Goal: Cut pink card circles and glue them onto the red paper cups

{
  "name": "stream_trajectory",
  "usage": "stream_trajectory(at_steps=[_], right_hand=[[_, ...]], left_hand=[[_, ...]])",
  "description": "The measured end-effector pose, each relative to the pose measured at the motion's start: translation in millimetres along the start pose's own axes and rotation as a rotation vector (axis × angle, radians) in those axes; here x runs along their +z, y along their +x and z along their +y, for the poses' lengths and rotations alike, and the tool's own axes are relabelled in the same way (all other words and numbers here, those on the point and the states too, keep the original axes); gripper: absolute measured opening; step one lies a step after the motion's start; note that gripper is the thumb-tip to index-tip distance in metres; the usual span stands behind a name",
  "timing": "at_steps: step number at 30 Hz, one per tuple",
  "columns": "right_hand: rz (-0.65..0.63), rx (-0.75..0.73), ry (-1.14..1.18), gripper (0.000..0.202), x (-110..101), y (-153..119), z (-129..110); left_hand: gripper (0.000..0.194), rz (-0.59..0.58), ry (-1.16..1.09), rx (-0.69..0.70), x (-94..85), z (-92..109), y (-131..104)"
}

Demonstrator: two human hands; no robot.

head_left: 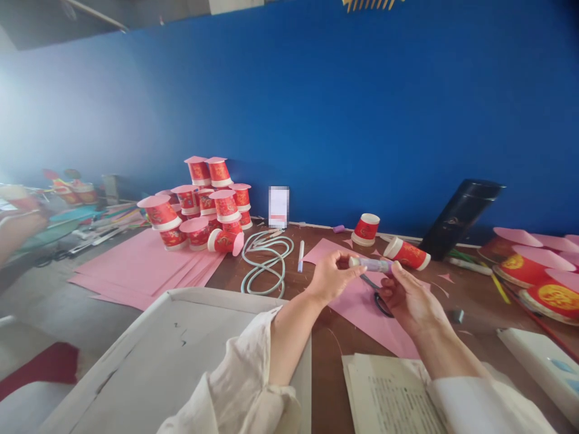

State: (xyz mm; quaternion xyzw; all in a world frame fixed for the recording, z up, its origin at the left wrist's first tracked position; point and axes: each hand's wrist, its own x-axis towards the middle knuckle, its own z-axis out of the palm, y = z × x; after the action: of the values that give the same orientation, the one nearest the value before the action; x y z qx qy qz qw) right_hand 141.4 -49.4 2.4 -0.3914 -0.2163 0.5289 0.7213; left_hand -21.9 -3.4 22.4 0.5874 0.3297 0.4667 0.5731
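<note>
Both my hands hold a glue stick (374, 265), a slim clear tube with a purple tint, level above the table. My left hand (332, 276) pinches its whitish end between thumb and fingers. At the other end, my right hand (414, 301) grips it with thumb and fingertips. Scissors (383, 305) with dark handles lie below my right hand, partly hidden by it, on a pink paper sheet (357, 310). Behind the hands, a red paper cup (365, 230) stands upside down and another red cup (409, 253) lies on its side. A small purple cap (338, 229) lies nearby.
Stacked red cups with pink paper tops (217, 205) stand at left beside pink sheets (122, 265). A coiled cable (266, 265), a white pen-like stick (301, 256) and a phone (278, 208) lie centrally. A black flask (461, 217) leans right. Printed pages (384, 392) lie in front.
</note>
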Motion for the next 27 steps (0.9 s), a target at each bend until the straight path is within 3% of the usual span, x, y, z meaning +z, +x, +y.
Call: stream_trajectory(at_steps=[7,14,23,27], right_hand=[[0.098,-0.013,-0.032,0.036,7.7,-2.6,2.6],[-0.122,0.017,0.026,0.028,12.4,-11.1,-3.3],[0.073,-0.053,-0.104,0.033,4.3,-2.3,0.2],[-0.018,-0.03,-0.024,0.034,10.3,-7.5,-0.9]], left_hand=[[0.035,-0.011,-0.07,-0.02,4.1,2.5,0.3],[0.037,0.005,-0.174,-0.105,0.8,-7.5,8.9],[0.038,-0.047,-0.102,-0.072,2.7,-3.6,4.6],[0.04,-0.021,-0.169,-0.107,2.7,-11.1,8.7]])
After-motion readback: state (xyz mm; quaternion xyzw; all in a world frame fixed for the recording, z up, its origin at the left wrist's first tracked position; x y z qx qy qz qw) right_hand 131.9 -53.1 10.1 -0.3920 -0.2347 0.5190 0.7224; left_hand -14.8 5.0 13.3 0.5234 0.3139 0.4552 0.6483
